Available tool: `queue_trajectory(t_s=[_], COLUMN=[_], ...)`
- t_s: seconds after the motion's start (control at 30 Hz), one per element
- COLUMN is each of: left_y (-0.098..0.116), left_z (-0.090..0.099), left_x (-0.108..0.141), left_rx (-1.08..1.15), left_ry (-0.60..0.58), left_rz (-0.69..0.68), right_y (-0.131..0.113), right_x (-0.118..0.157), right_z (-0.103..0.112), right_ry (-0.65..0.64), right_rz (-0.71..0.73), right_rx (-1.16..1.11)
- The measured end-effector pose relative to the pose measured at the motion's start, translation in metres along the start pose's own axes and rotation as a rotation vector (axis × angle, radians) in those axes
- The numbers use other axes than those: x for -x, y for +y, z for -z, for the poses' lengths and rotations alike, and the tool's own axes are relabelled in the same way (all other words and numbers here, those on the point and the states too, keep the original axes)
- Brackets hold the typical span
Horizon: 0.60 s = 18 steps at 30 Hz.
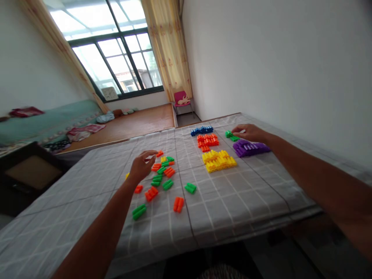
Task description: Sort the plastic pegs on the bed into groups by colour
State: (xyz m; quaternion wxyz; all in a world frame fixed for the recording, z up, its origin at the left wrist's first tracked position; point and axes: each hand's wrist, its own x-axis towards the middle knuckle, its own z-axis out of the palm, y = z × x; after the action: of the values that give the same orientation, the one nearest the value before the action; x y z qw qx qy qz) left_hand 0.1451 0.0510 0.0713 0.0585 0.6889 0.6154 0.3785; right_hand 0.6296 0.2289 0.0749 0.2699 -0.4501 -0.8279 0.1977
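"Right hand [250, 133], head view?"
"Fingertips at the green pieces [231, 135], just behind the purple stack [251, 148]. Cannot tell whether they pinch."
"Left hand [142, 166]?"
"Fingers loosely curved, thumb apart from them, beside a small orange piece [159, 153]. Contact unclear."
"Positions on the tabletop [229, 201]?"
"Grey checked cloth. Blue group [202, 130] farthest, orange group [207, 142] next, yellow stack [220, 161] nearest; purple stack to their right. Loose pieces [178, 204], mostly orange and green, scattered around and right of the left hand."
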Motion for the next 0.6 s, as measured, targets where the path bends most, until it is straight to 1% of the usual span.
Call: queue_trajectory(t_s=[0.07, 0.13, 0.23, 0.3, 0.37, 0.47, 0.53, 0.6], left_y=[-0.027, -0.054, -0.088, -0.101, -0.11, -0.119, -0.127, -0.134], left_z=[0.016, 0.026, 0.025, 0.019, 0.014, 0.015, 0.02, 0.025], left_x=[0.005, 0.009, 0.014, 0.017, 0.02, 0.028, 0.034, 0.039], left_rx=[-0.083, -0.15, -0.214, -0.253, -0.274, -0.246, -0.205, -0.165], left_ry=[0.021, -0.005, -0.051, -0.041, 0.027, 0.162, 0.223, 0.249], left_rz=[0.109, 0.204, 0.305, 0.32, 0.282, 0.239, 0.285, 0.382], right_y=[-0.03, -0.065, -0.119, -0.151, -0.177, -0.204, -0.213, -0.215], right_x=[-0.006, -0.011, -0.014, -0.016, -0.021, -0.037, -0.053, -0.069], right_z=[-0.02, -0.047, -0.096, -0.129, -0.158, -0.196, -0.216, -0.233], right_ry=[-0.014, -0.083, -0.242, -0.338, -0.38, -0.346, -0.294, -0.251], right_rz=[0.074, 0.189, 0.36, 0.418, 0.437, 0.456, 0.406, 0.289], right_rx=[-0.015, -0.009, 0.053, 0.101, 0.144, 0.232, 0.314, 0.388])
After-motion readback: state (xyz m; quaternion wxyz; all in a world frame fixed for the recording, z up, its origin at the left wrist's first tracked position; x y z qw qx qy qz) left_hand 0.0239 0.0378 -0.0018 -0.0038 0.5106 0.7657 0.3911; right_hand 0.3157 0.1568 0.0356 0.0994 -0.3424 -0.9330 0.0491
